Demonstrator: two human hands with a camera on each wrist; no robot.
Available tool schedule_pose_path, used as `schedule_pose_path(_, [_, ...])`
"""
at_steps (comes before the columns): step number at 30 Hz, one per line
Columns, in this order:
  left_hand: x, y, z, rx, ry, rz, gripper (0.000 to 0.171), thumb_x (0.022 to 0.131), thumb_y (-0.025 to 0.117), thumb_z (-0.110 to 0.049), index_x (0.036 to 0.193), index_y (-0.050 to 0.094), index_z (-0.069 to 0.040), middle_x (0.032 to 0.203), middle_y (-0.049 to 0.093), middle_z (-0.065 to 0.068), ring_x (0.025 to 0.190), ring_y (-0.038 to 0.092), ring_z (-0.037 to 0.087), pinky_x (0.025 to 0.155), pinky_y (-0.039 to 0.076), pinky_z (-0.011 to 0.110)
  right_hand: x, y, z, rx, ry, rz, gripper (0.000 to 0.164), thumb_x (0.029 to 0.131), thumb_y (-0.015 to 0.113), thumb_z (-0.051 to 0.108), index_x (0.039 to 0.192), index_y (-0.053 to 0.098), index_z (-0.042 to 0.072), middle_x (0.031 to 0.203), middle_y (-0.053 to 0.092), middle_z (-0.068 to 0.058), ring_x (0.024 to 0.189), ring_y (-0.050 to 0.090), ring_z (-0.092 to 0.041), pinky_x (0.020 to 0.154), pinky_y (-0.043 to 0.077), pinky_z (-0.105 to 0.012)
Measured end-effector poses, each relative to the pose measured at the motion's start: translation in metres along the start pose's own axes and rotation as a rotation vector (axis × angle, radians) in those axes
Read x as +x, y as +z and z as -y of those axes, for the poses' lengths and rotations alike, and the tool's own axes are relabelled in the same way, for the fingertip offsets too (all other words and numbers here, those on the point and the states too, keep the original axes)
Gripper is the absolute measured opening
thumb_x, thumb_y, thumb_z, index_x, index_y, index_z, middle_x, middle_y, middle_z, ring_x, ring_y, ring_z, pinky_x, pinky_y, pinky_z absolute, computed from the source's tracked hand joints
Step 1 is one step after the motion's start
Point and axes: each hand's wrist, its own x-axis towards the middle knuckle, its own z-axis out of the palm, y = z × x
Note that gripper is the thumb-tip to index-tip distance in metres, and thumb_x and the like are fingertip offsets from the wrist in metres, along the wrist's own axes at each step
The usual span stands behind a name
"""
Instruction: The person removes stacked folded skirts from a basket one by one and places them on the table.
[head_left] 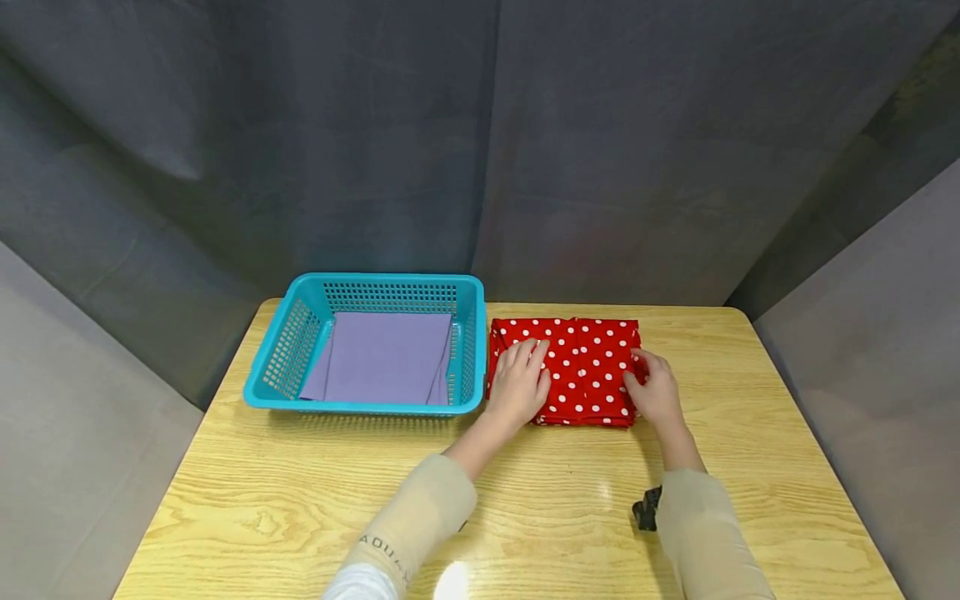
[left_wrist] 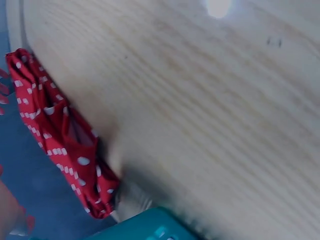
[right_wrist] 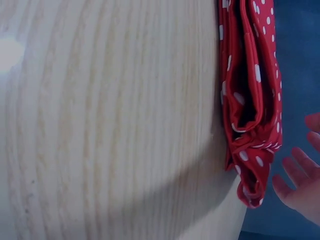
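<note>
A folded red cloth with white dots point(head_left: 588, 367) lies on the table, its layered edges showing in both wrist views. My left hand point(head_left: 519, 385) is over the cloth's left part, fingers extended and pointing away from me. At the cloth's right edge is my right hand point(head_left: 655, 390), thumb and fingers slightly bent. In the right wrist view, the right hand's fingers point(right_wrist: 300, 170) are spread beside the folded cloth point(right_wrist: 252, 100). Only bits of the left hand show at the border of the left wrist view, near the cloth point(left_wrist: 55, 130).
Left of the cloth stands a turquoise plastic basket point(head_left: 367, 408), its right side close to the cloth. Inside it lies a folded purple cloth point(head_left: 386, 358). The wooden table point(head_left: 285, 500) ends at a grey curtain point(head_left: 600, 167) behind. A small black object point(head_left: 645, 509) is by the right sleeve.
</note>
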Motion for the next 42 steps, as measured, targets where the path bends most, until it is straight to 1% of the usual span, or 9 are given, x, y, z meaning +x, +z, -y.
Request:
schedule_pose_path(3, [0.003, -0.011, 0.001, 0.001, -0.007, -0.024, 0.047, 0.087, 0.055, -0.026, 0.131, 0.046, -0.013, 0.126, 0.048, 0.005, 0.116, 0.042, 0.020, 0.099, 0.035, 0.036, 0.001, 0.000, 0.005, 0.007, -0.020, -0.002, 0.047, 0.091, 0.048, 0.009, 0.135, 0.037, -0.001, 0.132, 0.034, -0.029, 0.114, 0.040, -0.043, 0.092, 0.040, -0.055])
schedule_pose_path(7, [0.005, -0.024, 0.006, -0.019, -0.049, -0.033, 0.048, 0.087, 0.056, -0.028, 0.132, 0.045, -0.014, 0.127, 0.048, 0.005, 0.118, 0.041, 0.020, 0.101, 0.034, 0.038, 0.001, 0.001, 0.013, 0.020, -0.030, -0.002, 0.047, 0.091, 0.048, 0.009, 0.136, 0.037, 0.001, 0.133, 0.035, -0.027, 0.115, 0.041, -0.043, 0.091, 0.042, -0.054])
schedule_pose_path(9, [0.006, -0.029, 0.011, -0.028, -0.068, -0.042, 0.047, 0.087, 0.055, -0.028, 0.131, 0.045, -0.014, 0.128, 0.048, 0.005, 0.118, 0.041, 0.020, 0.102, 0.033, 0.038, 0.001, 0.002, 0.017, 0.024, -0.031, -0.002, 0.046, 0.091, 0.049, 0.009, 0.135, 0.038, 0.002, 0.133, 0.035, -0.026, 0.116, 0.040, -0.042, 0.093, 0.041, -0.053])
schedule_pose_path(11, [0.007, -0.032, 0.016, -0.032, -0.072, -0.064, 0.046, 0.087, 0.055, -0.027, 0.131, 0.046, -0.013, 0.127, 0.049, 0.006, 0.117, 0.042, 0.020, 0.101, 0.033, 0.039, 0.001, 0.004, 0.021, 0.019, -0.042, -0.008, 0.046, 0.090, 0.050, 0.008, 0.134, 0.039, 0.003, 0.132, 0.036, -0.025, 0.117, 0.038, -0.041, 0.097, 0.036, -0.054])
schedule_pose_path(16, [0.007, -0.039, 0.032, -0.024, -0.065, -0.135, 0.041, 0.087, 0.055, -0.023, 0.126, 0.051, -0.011, 0.121, 0.052, 0.006, 0.114, 0.044, 0.022, 0.098, 0.034, 0.038, 0.001, 0.010, 0.031, 0.036, -0.083, -0.020, 0.046, 0.089, 0.052, 0.007, 0.133, 0.041, 0.002, 0.131, 0.038, -0.023, 0.115, 0.040, -0.039, 0.096, 0.037, -0.053])
schedule_pose_path(21, [0.004, -0.046, 0.045, -0.050, -0.074, -0.162, 0.038, 0.088, 0.054, -0.021, 0.124, 0.052, -0.010, 0.122, 0.053, 0.008, 0.113, 0.044, 0.023, 0.099, 0.033, 0.040, 0.001, 0.018, 0.041, 0.061, -0.105, -0.012, 0.047, 0.089, 0.053, 0.008, 0.134, 0.041, 0.003, 0.135, 0.036, -0.022, 0.117, 0.039, -0.039, 0.095, 0.038, -0.053])
schedule_pose_path(27, [-0.003, -0.049, 0.062, -0.078, -0.092, -0.198, 0.039, 0.087, 0.055, -0.019, 0.125, 0.052, -0.009, 0.122, 0.053, 0.007, 0.113, 0.045, 0.025, 0.098, 0.034, 0.042, 0.002, 0.029, 0.055, 0.090, -0.142, 0.000, 0.047, 0.088, 0.055, 0.008, 0.133, 0.042, 0.004, 0.134, 0.038, -0.020, 0.117, 0.040, -0.038, 0.096, 0.038, -0.053])
schedule_pose_path(37, [-0.012, -0.062, 0.092, -0.107, -0.154, -0.216, 0.040, 0.088, 0.054, -0.019, 0.126, 0.050, -0.009, 0.122, 0.053, 0.010, 0.113, 0.045, 0.029, 0.098, 0.033, 0.044, 0.002, 0.046, 0.075, 0.145, -0.176, 0.021, 0.048, 0.088, 0.056, 0.007, 0.133, 0.040, 0.006, 0.130, 0.042, -0.018, 0.116, 0.041, -0.035, 0.095, 0.039, -0.051])
schedule_pose_path(42, [-0.017, -0.065, 0.106, -0.099, -0.197, -0.210, 0.042, 0.087, 0.055, -0.019, 0.127, 0.050, -0.008, 0.123, 0.053, 0.010, 0.114, 0.044, 0.028, 0.099, 0.032, 0.043, 0.000, 0.051, 0.087, 0.171, -0.204, 0.031, 0.049, 0.087, 0.057, 0.006, 0.134, 0.040, 0.006, 0.132, 0.041, -0.016, 0.118, 0.040, -0.035, 0.095, 0.040, -0.049])
